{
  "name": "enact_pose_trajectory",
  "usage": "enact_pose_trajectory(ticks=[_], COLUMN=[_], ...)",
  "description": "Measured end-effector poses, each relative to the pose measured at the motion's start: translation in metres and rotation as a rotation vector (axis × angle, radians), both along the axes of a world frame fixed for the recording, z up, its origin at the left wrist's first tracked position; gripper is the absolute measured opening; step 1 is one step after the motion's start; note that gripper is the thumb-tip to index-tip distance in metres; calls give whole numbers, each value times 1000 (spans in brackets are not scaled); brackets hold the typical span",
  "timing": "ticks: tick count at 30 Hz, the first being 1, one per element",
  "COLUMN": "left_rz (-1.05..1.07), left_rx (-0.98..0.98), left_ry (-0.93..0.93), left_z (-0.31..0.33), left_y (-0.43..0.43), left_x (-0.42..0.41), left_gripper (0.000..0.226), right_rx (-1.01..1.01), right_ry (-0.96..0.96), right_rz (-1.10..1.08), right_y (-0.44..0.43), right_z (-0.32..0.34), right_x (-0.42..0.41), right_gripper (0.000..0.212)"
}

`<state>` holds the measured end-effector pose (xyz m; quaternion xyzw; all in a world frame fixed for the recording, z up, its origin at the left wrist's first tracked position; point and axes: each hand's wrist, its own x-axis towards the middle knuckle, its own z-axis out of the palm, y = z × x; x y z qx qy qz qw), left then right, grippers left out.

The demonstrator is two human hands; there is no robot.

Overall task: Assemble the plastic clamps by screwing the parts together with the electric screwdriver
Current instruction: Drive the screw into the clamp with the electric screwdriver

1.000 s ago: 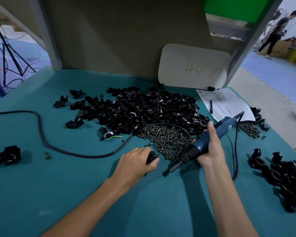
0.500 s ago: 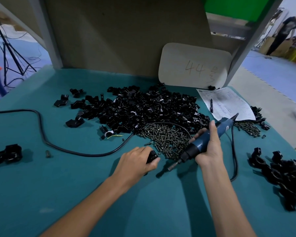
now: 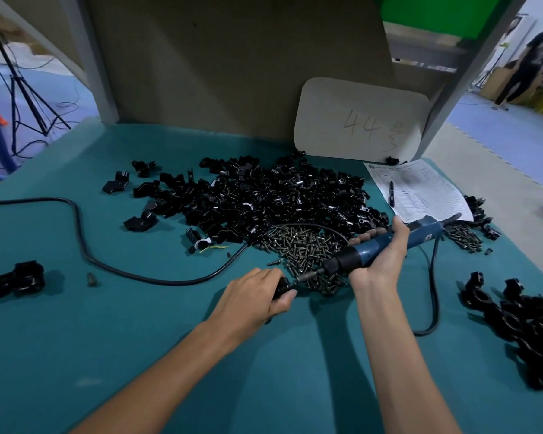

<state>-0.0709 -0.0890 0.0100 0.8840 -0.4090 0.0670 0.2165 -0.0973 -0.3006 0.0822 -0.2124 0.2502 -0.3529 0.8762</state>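
On teal tabletop (image 3: 138,339), left hand (image 3: 251,297) grips a black plastic clamp (image 3: 282,285), right hand (image 3: 383,258) a cylindrical blue screwdriver (image 3: 420,231)

The white board (image 3: 361,120) carries the handwritten number "44"; the mark after it is illegible. The paper sheet (image 3: 427,192) carries printed lines too small to read. The label on the electric screwdriver (image 3: 422,231) is unreadable.
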Motion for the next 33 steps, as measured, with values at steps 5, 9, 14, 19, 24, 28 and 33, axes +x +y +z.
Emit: enact_pose_trajectory(ticks=[5,9,14,19,24,28,33], left_rz=[-43,-54,-70,-57,-27,35,51], left_rx=[14,30,13,-15,34,19,-2], left_ry=[63,52,61,103,92,49,28], left_z=[-2,-3,-4,-4,-4,-5,-4], left_y=[-1,0,0,2,0,0,0], left_x=[2,3,3,2,4,3,0], left_gripper=[49,50,53,51,44,42,28], right_rx=[-60,-128,-138,-66,-133,-174,-167], right_ry=[0,12,-41,-61,72,210,250], right_rz=[24,32,85,54,-40,-162,-195], right_y=[-1,0,1,10,16,28,31], right_z=[1,2,4,-6,-4,2,3], right_x=[-1,-2,1,3,-2,-1,-2], right_gripper=[28,28,30,30,36,43,42])
